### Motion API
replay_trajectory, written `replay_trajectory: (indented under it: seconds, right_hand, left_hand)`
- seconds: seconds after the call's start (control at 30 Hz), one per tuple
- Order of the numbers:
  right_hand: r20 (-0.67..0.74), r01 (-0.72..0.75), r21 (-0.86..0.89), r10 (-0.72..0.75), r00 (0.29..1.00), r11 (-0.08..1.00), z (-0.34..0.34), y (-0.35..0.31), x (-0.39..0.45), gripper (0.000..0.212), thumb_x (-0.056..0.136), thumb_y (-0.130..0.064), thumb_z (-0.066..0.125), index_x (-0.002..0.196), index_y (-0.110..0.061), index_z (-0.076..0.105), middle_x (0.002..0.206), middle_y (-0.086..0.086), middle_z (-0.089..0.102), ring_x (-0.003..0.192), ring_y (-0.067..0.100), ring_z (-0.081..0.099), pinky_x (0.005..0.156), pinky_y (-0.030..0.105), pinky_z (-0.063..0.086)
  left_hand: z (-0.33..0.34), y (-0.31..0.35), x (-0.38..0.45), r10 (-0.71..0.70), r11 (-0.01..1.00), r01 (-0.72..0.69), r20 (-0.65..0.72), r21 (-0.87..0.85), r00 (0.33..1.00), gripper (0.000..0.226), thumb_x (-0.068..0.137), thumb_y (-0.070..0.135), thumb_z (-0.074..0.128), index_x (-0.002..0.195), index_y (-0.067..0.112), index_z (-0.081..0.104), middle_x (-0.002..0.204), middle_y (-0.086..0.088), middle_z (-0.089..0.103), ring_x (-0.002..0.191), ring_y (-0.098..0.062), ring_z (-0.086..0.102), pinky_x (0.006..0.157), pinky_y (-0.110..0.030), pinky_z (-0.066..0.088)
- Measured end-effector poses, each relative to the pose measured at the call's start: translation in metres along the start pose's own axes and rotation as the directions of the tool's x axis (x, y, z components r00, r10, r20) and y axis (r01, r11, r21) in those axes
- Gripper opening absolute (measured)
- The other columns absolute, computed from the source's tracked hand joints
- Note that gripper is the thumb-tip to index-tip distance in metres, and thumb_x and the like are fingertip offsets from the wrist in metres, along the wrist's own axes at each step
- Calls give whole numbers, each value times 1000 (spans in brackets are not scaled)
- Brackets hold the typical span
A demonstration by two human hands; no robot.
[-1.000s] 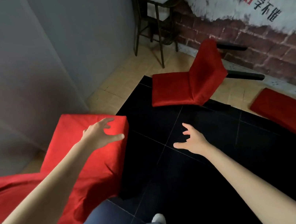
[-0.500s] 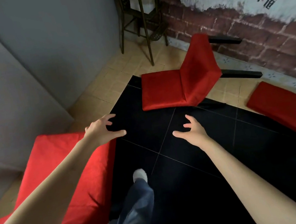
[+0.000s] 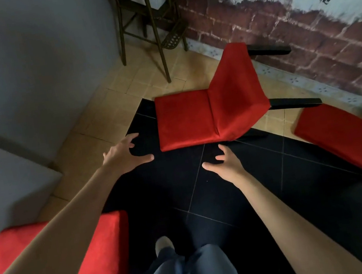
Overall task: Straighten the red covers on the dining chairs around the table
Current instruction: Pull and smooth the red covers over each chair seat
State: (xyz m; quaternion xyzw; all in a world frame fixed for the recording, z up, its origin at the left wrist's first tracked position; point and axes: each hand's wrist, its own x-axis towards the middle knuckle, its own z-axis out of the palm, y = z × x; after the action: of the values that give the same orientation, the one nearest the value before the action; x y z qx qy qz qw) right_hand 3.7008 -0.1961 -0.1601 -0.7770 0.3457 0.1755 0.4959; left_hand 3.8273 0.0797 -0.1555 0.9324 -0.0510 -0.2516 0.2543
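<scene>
A chair in a red cover lies tipped on the floor ahead, its black legs pointing right toward the brick wall. My left hand hovers with fingers spread just left of that chair's cover, holding nothing. My right hand hovers with fingers spread just below the cover's near edge, also empty. Neither hand touches the fabric. A second red-covered chair sits at the lower left, partly hidden by my left forearm. A third red-covered chair shows at the right edge.
A dark tall stool stands in the far corner by the grey wall. The brick wall runs along the right. The floor is black tile and beige tile. My legs and one foot show at the bottom.
I have stepped forward; the tipped chair is closer and the lower-left chair has slid back. My left hand left that chair's cover, and both hands now reach toward the tipped chair.
</scene>
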Motion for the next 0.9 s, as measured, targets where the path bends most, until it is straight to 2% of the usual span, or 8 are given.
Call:
replay_trajectory:
  seconds: [0.13,0.33,0.47,0.63,0.77,0.9]
  right_hand:
    - [-13,-8,18,8,1000,1000,-13,-21,52,98,75,-38,81,152,-23,23,141,5,49,116,17,53,79,20,42]
    - [13,-46,-9,46,999,999,-37,-44,156,99,75,-36,81,153,-21,21,142,9,49,128,25,49,105,39,43]
    - [90,-101,-51,106,990,994,-47,-56,233,100,77,-35,80,153,-19,19,143,12,48,128,26,49,104,36,42]
    - [150,-87,-133,107,983,987,-51,-62,329,100,76,-35,81,153,-19,20,143,14,48,129,26,49,105,36,42]
    - [166,-154,-162,180,970,975,-37,-44,389,101,75,-36,81,153,-19,20,144,13,46,131,26,46,105,36,40]
    - [132,-219,-201,248,960,955,-17,-9,434,101,75,-38,81,153,-20,19,147,15,43,134,28,43,107,38,38]
  left_hand:
    - [9,24,55,-29,998,31,36,-58,999,104,64,65,76,149,37,23,142,2,49,128,-24,47,107,-49,36]
    - [36,59,147,-110,990,117,94,-73,989,112,63,64,78,151,34,16,147,-6,41,133,-26,42,108,-51,36]
    - [57,73,206,-204,968,225,173,-114,964,116,62,61,80,153,32,13,150,-10,37,137,-27,38,109,-50,35]
    - [81,84,287,-311,927,340,186,-156,932,118,60,61,81,152,33,14,149,-9,39,135,-27,41,108,-51,37]
    - [110,83,342,-338,915,376,235,-144,912,122,56,63,83,152,34,13,147,-9,42,133,-27,42,107,-50,38]
    - [159,64,385,-304,921,360,305,-146,902,126,54,55,87,151,37,9,143,-10,45,132,-26,44,105,-47,41]
